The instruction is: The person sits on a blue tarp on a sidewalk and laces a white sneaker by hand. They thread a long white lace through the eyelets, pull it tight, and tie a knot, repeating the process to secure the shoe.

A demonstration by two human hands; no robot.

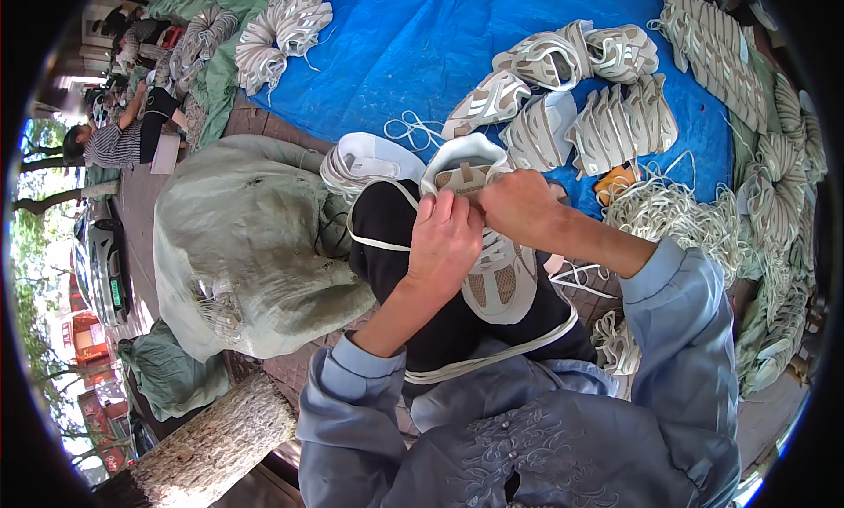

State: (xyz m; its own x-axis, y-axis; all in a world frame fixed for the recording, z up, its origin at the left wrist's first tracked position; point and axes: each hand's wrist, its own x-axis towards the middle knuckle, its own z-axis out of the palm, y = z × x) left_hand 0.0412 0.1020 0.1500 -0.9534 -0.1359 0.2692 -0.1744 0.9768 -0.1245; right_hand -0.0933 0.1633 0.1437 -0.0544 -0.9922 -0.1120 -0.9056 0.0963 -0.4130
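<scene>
A white and beige sneaker (504, 285) lies on my lap over dark cloth, its toe toward me and its heel opening away. My left hand (446, 244) is closed at the upper edge of the lacing, fingers curled by the tongue. From the other side my right hand (525, 207) is closed on the sneaker at the same spot, its fingertips partly hidden. Whether a lace end is pinched between the fingers does not show. White laces (492, 354) lie across my lap. Just beyond the sneaker stand nested white shoe parts (374, 160).
Several sneakers (620, 125) stand in rows on a blue tarp (396, 46) ahead. A heap of white laces (677, 213) lies to the right. At left is a large bundle under grey-green cloth (237, 235), near a tree trunk (215, 442). Another person (123, 143) sits farther off.
</scene>
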